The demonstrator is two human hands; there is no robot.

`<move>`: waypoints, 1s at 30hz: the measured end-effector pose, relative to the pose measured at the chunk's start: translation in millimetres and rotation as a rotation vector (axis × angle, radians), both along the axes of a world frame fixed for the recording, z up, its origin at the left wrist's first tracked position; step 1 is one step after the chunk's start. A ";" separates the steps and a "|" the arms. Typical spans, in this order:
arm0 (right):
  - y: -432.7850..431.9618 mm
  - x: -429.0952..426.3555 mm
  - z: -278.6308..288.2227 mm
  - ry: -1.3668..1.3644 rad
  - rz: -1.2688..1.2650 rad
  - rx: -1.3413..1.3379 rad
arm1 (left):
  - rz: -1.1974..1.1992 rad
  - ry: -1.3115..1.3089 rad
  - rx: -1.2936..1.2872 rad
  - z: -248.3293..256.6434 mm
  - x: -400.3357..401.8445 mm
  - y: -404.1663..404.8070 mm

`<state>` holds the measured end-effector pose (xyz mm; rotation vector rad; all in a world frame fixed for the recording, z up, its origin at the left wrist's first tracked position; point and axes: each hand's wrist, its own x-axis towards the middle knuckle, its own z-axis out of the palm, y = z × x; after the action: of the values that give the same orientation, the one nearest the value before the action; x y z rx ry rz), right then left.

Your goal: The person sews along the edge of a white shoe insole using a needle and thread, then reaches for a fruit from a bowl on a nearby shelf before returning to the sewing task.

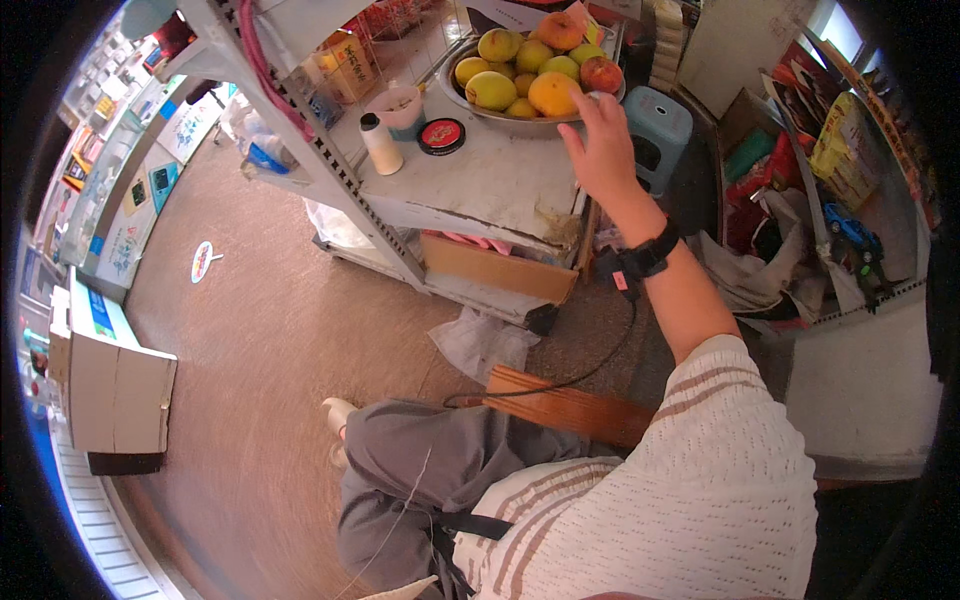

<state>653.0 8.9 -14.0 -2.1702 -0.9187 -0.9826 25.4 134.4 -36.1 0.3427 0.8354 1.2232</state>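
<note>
My right hand (604,146), with a black strap device on its wrist, reaches over the near right rim of a metal bowl (517,126). Its thumb and fingers are apart with nothing held. One fingertip overlaps an orange-yellow round fruit (553,94); whether it touches is unclear. Green-yellow fruits (491,91) and a red-orange fruit (601,74) fill the bowl, which rests on a worn white shelf (465,184). Left of the bowl are a round black tin with a red lid (441,136), a cone of pale thread (382,146) and a pinkish plastic cup (397,109). My left hand is out of view.
A blue plastic stool (660,124) stands right of the shelf. A slotted metal upright (352,180) rises at the shelf's left. Below lie a cardboard box (499,266), a plastic bag (480,341) and a wooden board (570,405). A black cable trails from my wrist across the board.
</note>
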 end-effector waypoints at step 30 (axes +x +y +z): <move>19.3 82.4 21.6 0.384 0.112 -0.229 | -0.089 0.169 -0.140 -8.2 58.8 66.1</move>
<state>735.5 28.3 7.6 -2.3535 -0.9865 -0.3988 84.3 200.6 -44.4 0.3689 1.0356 1.0570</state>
